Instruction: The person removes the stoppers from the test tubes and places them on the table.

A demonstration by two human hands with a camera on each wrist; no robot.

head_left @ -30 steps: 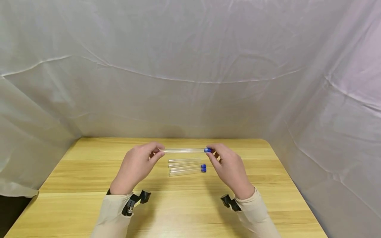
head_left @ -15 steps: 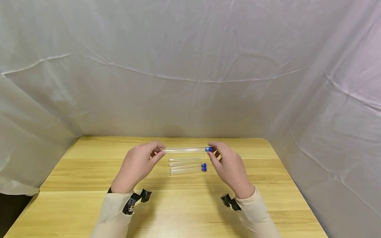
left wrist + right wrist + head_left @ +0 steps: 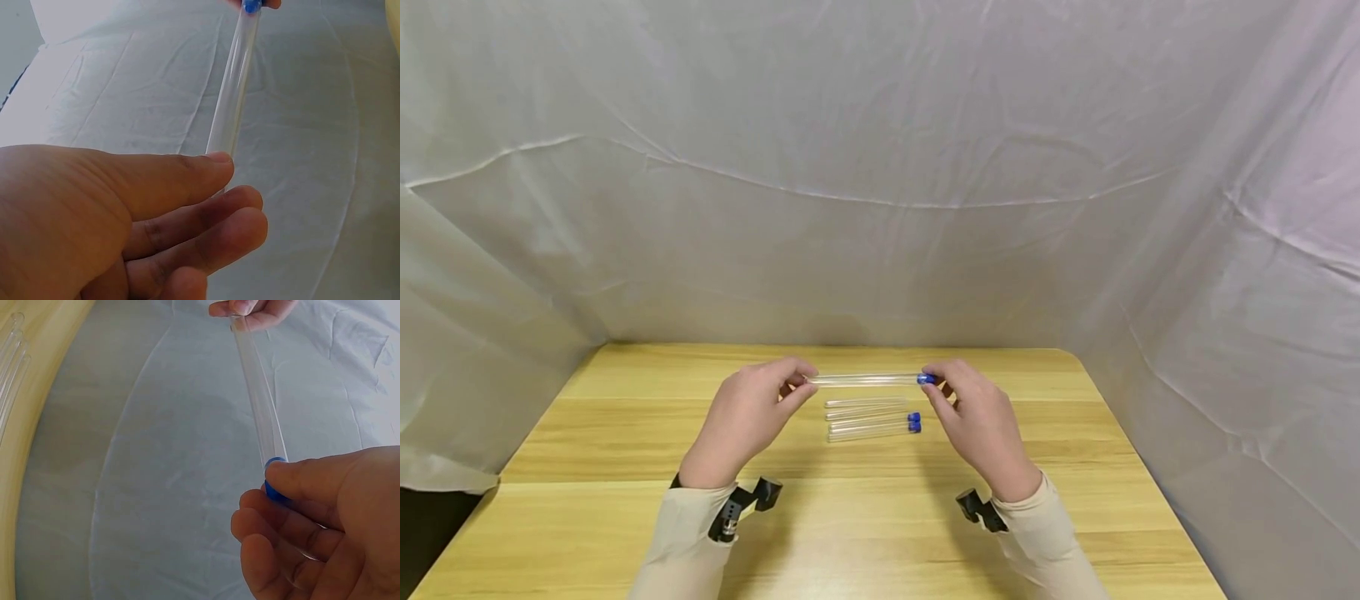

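Observation:
A clear glass test tube (image 3: 865, 379) is held level above the wooden table (image 3: 625, 433) between both hands. My left hand (image 3: 752, 412) pinches its closed end between thumb and fingers; the tube (image 3: 234, 81) runs away from that hand in the left wrist view. My right hand (image 3: 973, 412) pinches the blue cap (image 3: 926, 379) at the other end, and the cap (image 3: 273, 484) shows between thumb and forefinger in the right wrist view. Three more tubes (image 3: 868, 419) lie side by side on the table under the held one, two with blue caps (image 3: 913, 422).
A grey-white cloth backdrop (image 3: 880, 167) closes in the table at the back and both sides. The table's right edge (image 3: 1138, 467) runs close to the right sleeve. Bare wood lies left and in front of the hands.
The held tube and both hands have stayed almost still, shifting only a few pixels. The tubes on the table have not moved.

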